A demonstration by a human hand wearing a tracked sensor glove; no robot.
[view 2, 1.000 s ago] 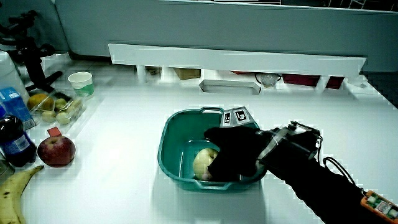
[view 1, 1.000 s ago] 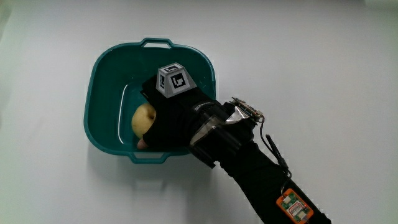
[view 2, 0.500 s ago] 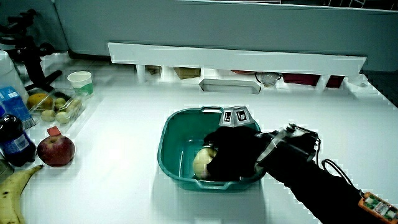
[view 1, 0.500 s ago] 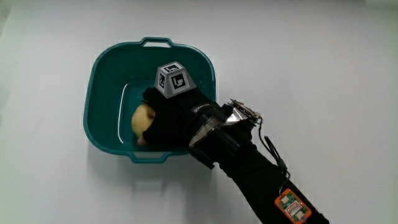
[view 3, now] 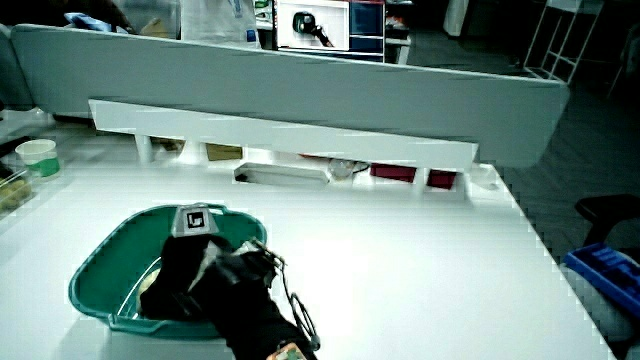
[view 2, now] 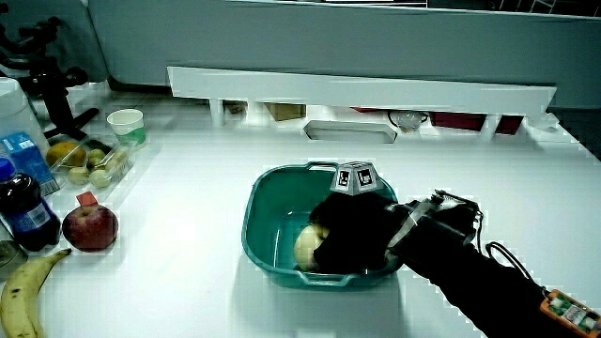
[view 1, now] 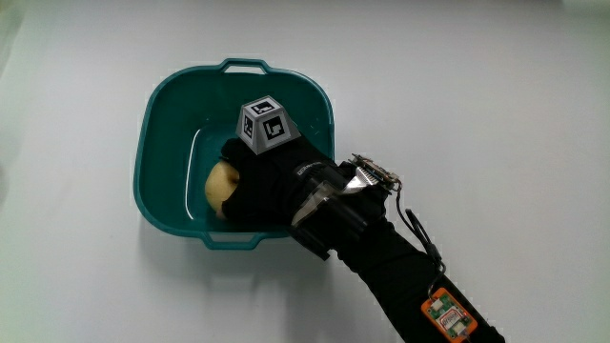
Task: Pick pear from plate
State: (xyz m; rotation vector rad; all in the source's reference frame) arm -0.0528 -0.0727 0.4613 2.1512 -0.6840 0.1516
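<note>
Pear (view 1: 218, 182): pale yellow, low in the teal basin (view 1: 167, 105), half covered by the glove
Hand (view 1: 265, 181): inside the basin, fingers curled round the pear; seemingly gripping it
Slip risk: smooth round skin, hold partly hidden; could roll out on the lift
Snag risk: basin wall near the wrist; could drag the basin across the desk (view 1: 496, 105)

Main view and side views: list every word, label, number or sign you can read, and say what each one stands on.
No text can be read.
Cube on the hand: black-and-white marker patterns, no words.
Orange tag on the forearm: print too small to read.
Dark bottle beside the red apple: blue label, too blurred to read.
</note>
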